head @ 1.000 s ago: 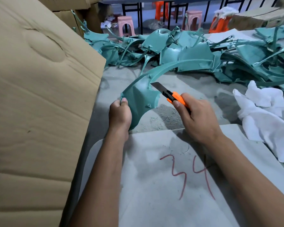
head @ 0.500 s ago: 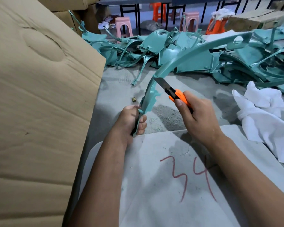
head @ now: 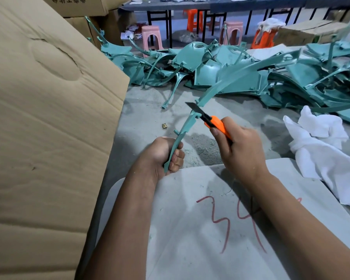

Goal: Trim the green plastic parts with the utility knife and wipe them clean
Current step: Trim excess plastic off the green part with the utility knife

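My left hand grips the lower end of a long curved green plastic part, held edge-on and arching up to the right. My right hand holds an orange utility knife. Its extended blade lies against the part's edge, just above my left hand. A white cloth lies crumpled at the right. A pile of green plastic parts spreads across the floor behind.
A large cardboard box flap fills the left side. A grey board marked "34" in red lies under my forearms. A small brass piece sits on the concrete floor. Plastic stools and table legs stand at the back.
My left hand turned the green part from broadside to edge-on and moved its grip to the lower end. The knife stayed at the part's edge, now a little further up it.
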The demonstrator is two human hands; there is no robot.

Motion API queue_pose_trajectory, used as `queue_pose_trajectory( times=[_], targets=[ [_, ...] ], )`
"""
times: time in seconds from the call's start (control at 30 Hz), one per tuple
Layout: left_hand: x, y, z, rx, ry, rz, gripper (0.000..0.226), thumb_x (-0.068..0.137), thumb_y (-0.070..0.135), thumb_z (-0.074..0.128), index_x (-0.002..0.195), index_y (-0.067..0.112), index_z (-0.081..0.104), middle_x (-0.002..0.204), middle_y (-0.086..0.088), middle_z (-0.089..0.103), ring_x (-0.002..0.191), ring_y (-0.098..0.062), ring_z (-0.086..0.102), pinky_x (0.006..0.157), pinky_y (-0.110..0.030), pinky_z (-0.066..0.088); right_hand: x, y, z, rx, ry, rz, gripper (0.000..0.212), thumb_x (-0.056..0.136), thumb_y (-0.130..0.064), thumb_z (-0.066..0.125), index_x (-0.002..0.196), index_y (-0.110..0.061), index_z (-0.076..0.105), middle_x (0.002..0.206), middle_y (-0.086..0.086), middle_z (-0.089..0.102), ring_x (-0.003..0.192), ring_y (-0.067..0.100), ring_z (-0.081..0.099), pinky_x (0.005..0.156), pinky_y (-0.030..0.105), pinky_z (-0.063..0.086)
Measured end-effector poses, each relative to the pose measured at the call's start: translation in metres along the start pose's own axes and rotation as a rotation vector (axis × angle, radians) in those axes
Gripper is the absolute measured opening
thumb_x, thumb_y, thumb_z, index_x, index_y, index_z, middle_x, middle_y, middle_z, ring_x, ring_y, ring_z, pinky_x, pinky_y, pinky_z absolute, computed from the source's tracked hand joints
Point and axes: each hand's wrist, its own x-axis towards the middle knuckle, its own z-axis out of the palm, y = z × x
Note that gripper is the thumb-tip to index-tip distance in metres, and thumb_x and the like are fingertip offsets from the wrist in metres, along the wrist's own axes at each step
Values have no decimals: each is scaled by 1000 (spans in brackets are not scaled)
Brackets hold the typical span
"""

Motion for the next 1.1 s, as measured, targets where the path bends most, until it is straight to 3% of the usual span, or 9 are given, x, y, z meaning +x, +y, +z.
queue_pose_trajectory(
  times=[0.33,0.47,0.57,0.7,0.8,0.9,0.97,1.03,1.1],
  targets=[
    [-2,2,2,121,-94,-120,31,98,10,28,76,16,48,48,6,38,31,-1,33,29,-12,22,4,2,-3,-230,165,1,34,107,-40,49,88,-12,53,65,-2,49,51,24,38,45,31,27],
    [-5,4,1,131,-112,-25,22,107,36,36,105,18,48,66,-11,59,34,-2,35,31,-12,25,2,3,0,-132,62,99,33,107,-42,45,84,-18,41,59,-7,39,49,19,36,48,30,19],
    [-6,5,2,234,-124,88,76,79,83,43,130,27,52,81,-11,59,41,-4,32,32,-14,27,2,5,-2,-170,58,175,36,106,-43,42,83,-16,41,58,-6,37,49,20,37,49,33,20],
    [-5,8,-5,168,-197,142,123,65,100,35,138,3,51,101,-32,63,55,-17,46,32,-15,28,1,2,-4,-205,45,211,37,106,-43,45,81,-16,39,57,-3,38,49,25,39,48,34,28],
    [-9,10,-14,98,-296,97,135,51,105,42,139,3,53,125,-41,59,84,-35,65,33,-16,34,2,-6,-4,-227,66,213,38,106,-43,47,81,-16,37,58,-1,39,51,29,40,48,35,30],
    [-13,9,-14,208,-319,136,123,48,92,70,136,8,56,125,-32,64,105,-36,70,38,-18,41,5,-11,-5,-230,78,215,38,105,-43,47,80,-15,39,59,2,44,53,32,41,47,37,34],
    [-13,10,-12,274,-259,194,89,65,53,86,134,8,53,125,-30,65,107,-34,71,42,-20,45,4,-13,-5,-217,82,211,37,105,-43,46,81,-15,40,60,2,45,52,31,42,47,37,36],
    [-13,12,-11,252,-196,231,62,72,18,73,129,1,54,124,-32,64,107,-35,72,51,-27,55,2,-16,-5,-202,91,189,36,106,-42,45,81,-16,41,60,1,47,51,28,43,47,38,38],
    [-8,13,-12,223,-84,290,51,67,10,67,116,1,61,114,-28,68,99,-31,74,64,-36,61,1,-16,-5,-216,85,181,37,107,-43,44,82,-15,43,62,1,48,52,27,43,46,38,37]
  ],
)
